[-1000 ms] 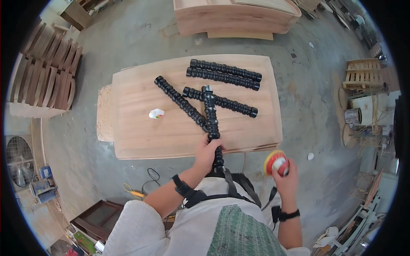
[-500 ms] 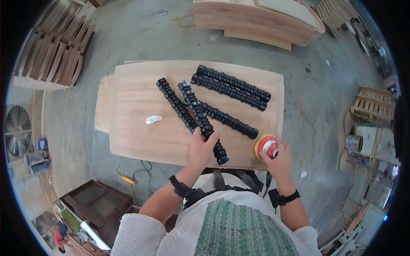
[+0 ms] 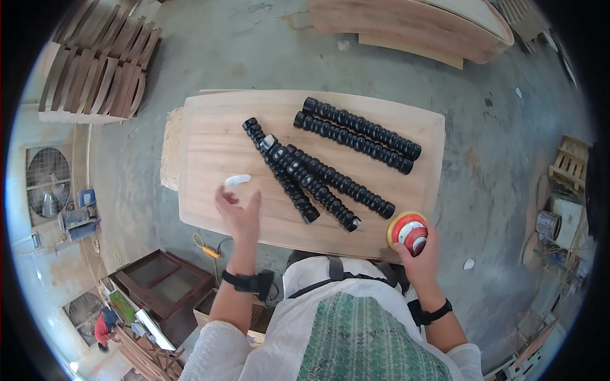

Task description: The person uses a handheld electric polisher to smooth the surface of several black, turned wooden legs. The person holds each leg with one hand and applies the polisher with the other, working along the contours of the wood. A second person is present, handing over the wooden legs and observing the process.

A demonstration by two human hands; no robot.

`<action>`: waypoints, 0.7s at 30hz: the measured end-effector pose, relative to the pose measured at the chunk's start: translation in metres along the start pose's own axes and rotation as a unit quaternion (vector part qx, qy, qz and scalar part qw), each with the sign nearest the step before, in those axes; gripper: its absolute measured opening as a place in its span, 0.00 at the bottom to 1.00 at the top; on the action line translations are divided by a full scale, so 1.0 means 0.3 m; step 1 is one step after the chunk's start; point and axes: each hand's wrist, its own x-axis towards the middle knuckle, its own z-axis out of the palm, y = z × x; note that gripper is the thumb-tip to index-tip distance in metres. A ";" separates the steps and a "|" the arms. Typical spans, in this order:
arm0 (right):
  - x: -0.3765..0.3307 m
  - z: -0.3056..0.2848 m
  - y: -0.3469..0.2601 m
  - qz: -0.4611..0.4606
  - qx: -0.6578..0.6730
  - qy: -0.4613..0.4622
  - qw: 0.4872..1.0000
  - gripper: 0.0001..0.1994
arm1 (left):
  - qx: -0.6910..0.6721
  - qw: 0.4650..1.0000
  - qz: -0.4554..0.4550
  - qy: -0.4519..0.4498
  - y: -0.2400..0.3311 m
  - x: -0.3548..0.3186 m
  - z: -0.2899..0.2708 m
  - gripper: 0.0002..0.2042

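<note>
My left hand [image 3: 239, 213] hovers over the left part of a pale wooden panel [image 3: 210, 140], fingers apart and holding nothing. Just beyond its fingertips lies a small white oblong piece [image 3: 237, 180]. At the panel's near right corner, my right hand [image 3: 419, 254] is closed around a round red-and-yellow palm sander [image 3: 406, 230]. Black beaded, turned rods lie on the panel. A worn one with pale patches [image 3: 308, 180] rests in the middle, crossing the left rod [image 3: 279, 171] near its far end. Another rod [image 3: 343, 182] sits along its right side.
Two more black rods [image 3: 356, 130] lie side by side at the far right of the panel. Stacked curved wooden parts [image 3: 95, 76] stand at far left, a large wooden cabinet piece [image 3: 406, 28] at the far side. A dark framed door [image 3: 162, 286] is at lower left. One person [image 3: 105, 327] is beyond it.
My left hand has let go of the worn rod, which now lies on the panel, and moved left toward the white piece. My right hand still holds the sander. The view has shifted slightly.
</note>
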 end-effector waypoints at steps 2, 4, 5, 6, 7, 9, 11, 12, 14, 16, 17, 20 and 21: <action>-0.004 0.010 -0.015 0.025 -0.006 0.015 1.000 0.39 | 0.010 0.998 0.036 0.046 0.035 0.106 0.002 0.33; 0.001 -0.002 -0.050 0.050 -0.015 0.016 0.999 0.38 | -0.042 0.997 0.010 -0.061 -0.059 0.215 0.027 0.27; 0.004 -0.011 -0.064 0.051 -0.030 0.010 0.998 0.36 | -0.070 0.991 -0.004 -0.117 -0.100 0.242 0.040 0.25; 0.002 -0.017 -0.073 0.057 -0.042 0.006 0.997 0.34 | -0.079 0.989 -0.005 -0.124 -0.104 0.251 0.042 0.22; 0.019 -0.021 -0.089 0.060 -0.050 0.003 0.997 0.32 | -0.089 0.988 -0.002 -0.128 -0.087 0.279 0.032 0.19; 0.071 -0.058 -0.096 0.032 -0.093 -0.020 0.995 0.28 | -0.127 0.985 -0.023 -0.113 -0.088 0.320 0.015 0.15; 0.124 -0.059 -0.144 0.005 -0.124 -0.010 0.992 0.22 | -0.123 0.989 -0.019 -0.080 -0.133 0.389 0.012 0.15; 0.159 -0.044 -0.156 -0.031 -0.123 0.010 0.992 0.23 | -0.120 0.991 -0.015 -0.059 -0.156 0.445 0.011 0.15; 0.226 0.016 -0.189 -0.118 -0.113 0.038 0.986 0.23 | -0.068 0.996 0.044 -0.034 -0.243 0.531 0.026 0.15; 0.238 0.095 -0.295 -0.162 -0.103 0.018 0.981 0.24 | -0.057 0.997 0.050 -0.031 -0.243 0.572 0.032 0.16; 0.233 0.140 -0.353 -0.183 -0.099 0.009 0.978 0.25 | -0.085 0.995 0.022 -0.043 -0.247 0.584 0.024 0.18; 0.187 0.309 -0.462 -0.251 -0.084 -0.078 0.961 0.27 | -0.173 0.982 -0.044 -0.062 -0.253 0.574 0.023 0.23; 0.181 0.346 -0.477 -0.271 -0.109 -0.060 0.955 0.27 | -0.199 0.977 -0.055 -0.055 -0.252 0.559 0.019 0.25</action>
